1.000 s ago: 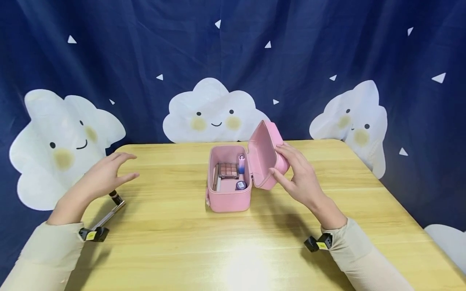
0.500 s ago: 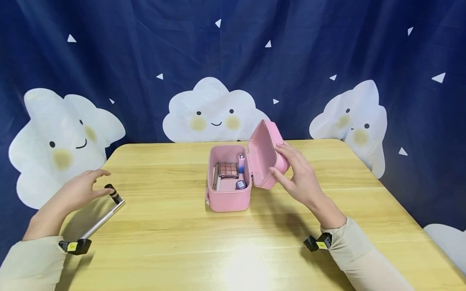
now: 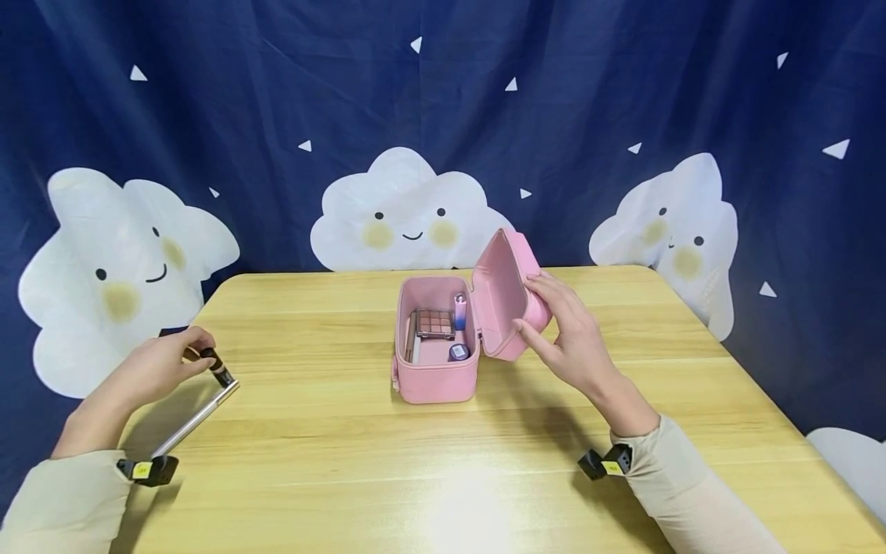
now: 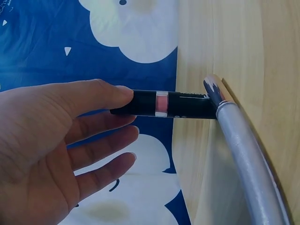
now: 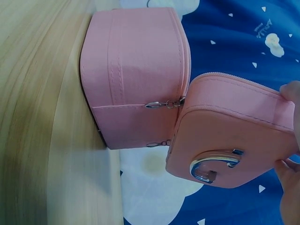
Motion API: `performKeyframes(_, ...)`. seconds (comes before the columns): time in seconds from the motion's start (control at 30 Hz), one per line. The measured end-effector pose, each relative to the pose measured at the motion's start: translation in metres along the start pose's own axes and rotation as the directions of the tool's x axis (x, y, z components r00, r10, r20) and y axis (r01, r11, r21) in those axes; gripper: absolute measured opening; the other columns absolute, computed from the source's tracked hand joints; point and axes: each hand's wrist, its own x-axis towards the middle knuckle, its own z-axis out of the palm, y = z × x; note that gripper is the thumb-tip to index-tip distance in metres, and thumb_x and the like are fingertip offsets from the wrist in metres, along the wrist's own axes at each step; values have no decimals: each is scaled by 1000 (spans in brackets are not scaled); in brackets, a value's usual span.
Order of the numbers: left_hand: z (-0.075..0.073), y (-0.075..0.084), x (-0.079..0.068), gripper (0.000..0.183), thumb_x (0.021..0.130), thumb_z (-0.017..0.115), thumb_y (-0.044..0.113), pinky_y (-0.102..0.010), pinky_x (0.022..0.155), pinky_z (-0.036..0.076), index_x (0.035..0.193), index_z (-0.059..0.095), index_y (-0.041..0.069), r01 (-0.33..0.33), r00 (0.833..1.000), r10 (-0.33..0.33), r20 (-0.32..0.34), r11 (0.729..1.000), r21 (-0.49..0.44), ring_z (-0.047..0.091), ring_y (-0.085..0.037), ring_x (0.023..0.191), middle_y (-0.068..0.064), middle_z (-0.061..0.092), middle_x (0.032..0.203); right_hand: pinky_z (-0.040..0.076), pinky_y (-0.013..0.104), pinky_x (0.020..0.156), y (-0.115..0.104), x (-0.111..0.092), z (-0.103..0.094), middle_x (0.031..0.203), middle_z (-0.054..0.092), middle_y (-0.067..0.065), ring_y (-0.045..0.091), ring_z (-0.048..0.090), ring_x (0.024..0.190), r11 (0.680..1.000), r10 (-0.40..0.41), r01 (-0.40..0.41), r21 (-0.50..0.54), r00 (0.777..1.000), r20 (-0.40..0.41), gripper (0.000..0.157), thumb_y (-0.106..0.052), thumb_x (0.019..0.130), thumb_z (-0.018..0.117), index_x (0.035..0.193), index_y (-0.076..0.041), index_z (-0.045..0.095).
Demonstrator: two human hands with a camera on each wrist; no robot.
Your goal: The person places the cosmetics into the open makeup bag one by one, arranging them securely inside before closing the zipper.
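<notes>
My left hand (image 3: 148,373) pinches the top end of a black lipstick tube (image 4: 192,105) between thumb and forefinger, the other fingers loosely bent. A pink band shows at the tube's middle, and its base stands on the table. Right beside it lies a silver-handled makeup brush (image 4: 248,154). My right hand (image 3: 577,346) grips the raised lid (image 3: 498,300) of a pink cosmetic case (image 3: 438,385), thumb on the near edge and fingers on the far one. Inside the case are an eyeshadow palette (image 3: 436,323), a pink-and-blue tube (image 3: 460,312), a small round jar (image 3: 458,352) and slim sticks (image 3: 411,338).
A light wooden table (image 3: 311,462) carries everything, with the case near its middle. Behind the table hangs a dark blue curtain (image 3: 277,92) with white clouds. On the lid's outside sits a metal-ended handle (image 5: 211,164).
My left hand first moved left and down towards the lipstick tube, then its thumb and forefinger closed on the tube's top. The right hand and the lid have stayed put.
</notes>
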Motion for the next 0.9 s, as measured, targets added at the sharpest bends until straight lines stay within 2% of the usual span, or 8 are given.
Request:
performKeyframes(0.17, -2, 4, 3, 14, 87, 71, 11, -52, 71, 49, 98, 63, 8, -12, 998, 12, -55, 1000, 3, 66, -35, 84, -5, 70, 86, 36, 41, 110, -1, 0, -1, 134, 56, 16, 32, 48, 130, 1000, 6, -6, 2, 1000, 18, 56, -42, 93, 62, 132, -2, 57)
performKeyframes(0.33, -10, 16, 9, 14, 88, 71, 12, -51, 70, 48, 99, 62, 9, -23, 994, 23, -109, 1000, 1, 65, -39, 89, -12, 70, 91, 36, 41, 110, -2, 1, -2, 134, 56, 16, 31, 48, 130, 1000, 11, -11, -2, 1000, 24, 56, -43, 93, 62, 131, -2, 58)
performKeyframes(0.57, -22, 45, 21, 15, 88, 72, 14, -44, 66, 46, 100, 63, 11, -69, 983, 70, -170, 998, 10, 66, -35, 87, -11, 70, 94, 37, 41, 110, -3, 1, -3, 135, 56, 15, 31, 48, 130, 1000, 10, -10, -6, 1000, 26, 56, -42, 92, 62, 132, -2, 57)
performKeyframes(0.7, -25, 62, 29, 15, 87, 72, 13, -47, 67, 47, 99, 63, 12, -118, 973, 118, -198, 993, 15, 66, -33, 86, -9, 70, 94, 37, 41, 110, -2, 1, -2, 135, 56, 16, 32, 48, 129, 1000, 5, -5, -2, 1000, 21, 56, -44, 94, 61, 132, -2, 57)
performKeyframes(0.9, -27, 88, 44, 15, 88, 71, 14, -51, 71, 48, 101, 64, 9, -178, 965, 174, -197, 984, 2, 64, -33, 91, -10, 69, 96, 37, 41, 110, -1, 0, -1, 134, 56, 16, 34, 49, 128, 1000, 2, -2, -6, 1000, 13, 57, -46, 94, 59, 131, -3, 58)
